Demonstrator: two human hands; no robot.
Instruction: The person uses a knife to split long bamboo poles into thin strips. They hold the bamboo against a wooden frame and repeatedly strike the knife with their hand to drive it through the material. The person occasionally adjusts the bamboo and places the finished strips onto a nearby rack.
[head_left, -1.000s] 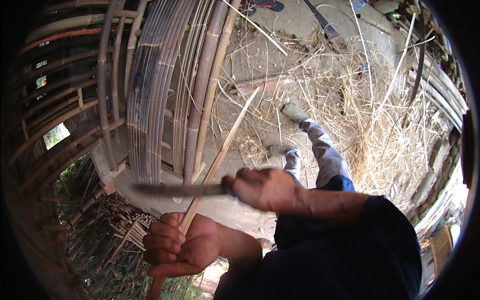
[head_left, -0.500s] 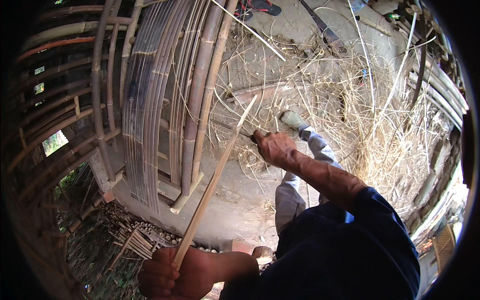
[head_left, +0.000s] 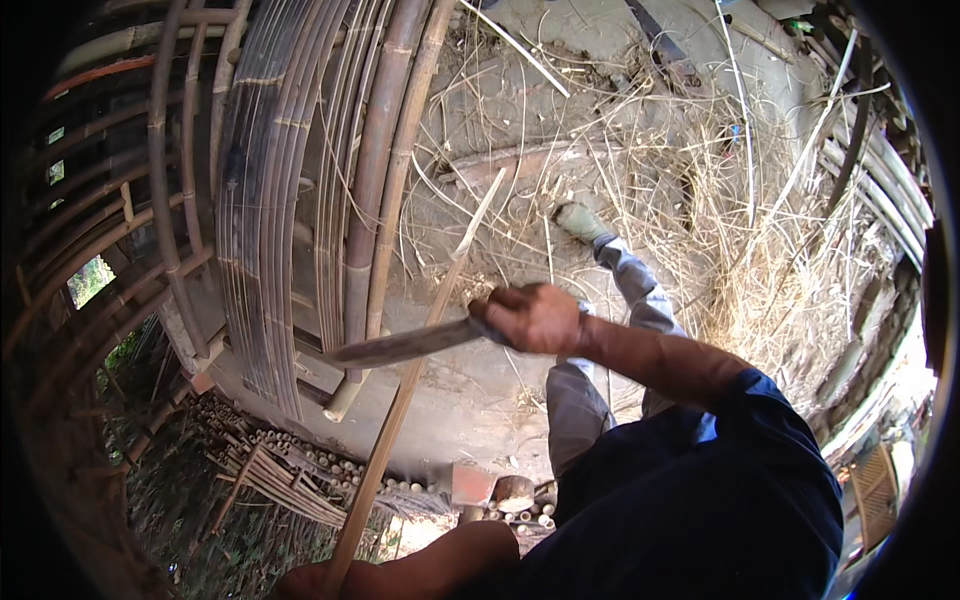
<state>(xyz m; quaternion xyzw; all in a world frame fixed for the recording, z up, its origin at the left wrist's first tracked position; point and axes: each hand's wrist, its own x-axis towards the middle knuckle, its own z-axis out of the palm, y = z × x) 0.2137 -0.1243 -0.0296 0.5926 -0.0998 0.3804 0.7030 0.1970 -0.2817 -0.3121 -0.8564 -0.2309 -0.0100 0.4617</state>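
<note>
My left hand (head_left: 325, 578), low at the left and partly cut off by the frame's lower edge, is closed round a long split bamboo strip (head_left: 392, 418). The strip slants up and away, with a thinner, pale tip at its far end. My right hand (head_left: 532, 318) grips the handle of a long knife (head_left: 405, 345), slightly blurred. Its broad blade points left and crosses in front of the strip around the middle; whether the two touch, I cannot tell.
A bamboo slat bench (head_left: 265, 200) stands to the left. Loose bamboo shavings (head_left: 745, 285) cover the floor ahead and right, around my foot (head_left: 582, 222). A dark flat blade (head_left: 660, 42) lies at the far side. Cut bamboo poles (head_left: 285, 485) are stacked near left, beside a brick (head_left: 472, 485).
My right hand has swung the knife toward me and left, so its blade now shows across the strip. The left hand has moved lower, toward the frame's edge.
</note>
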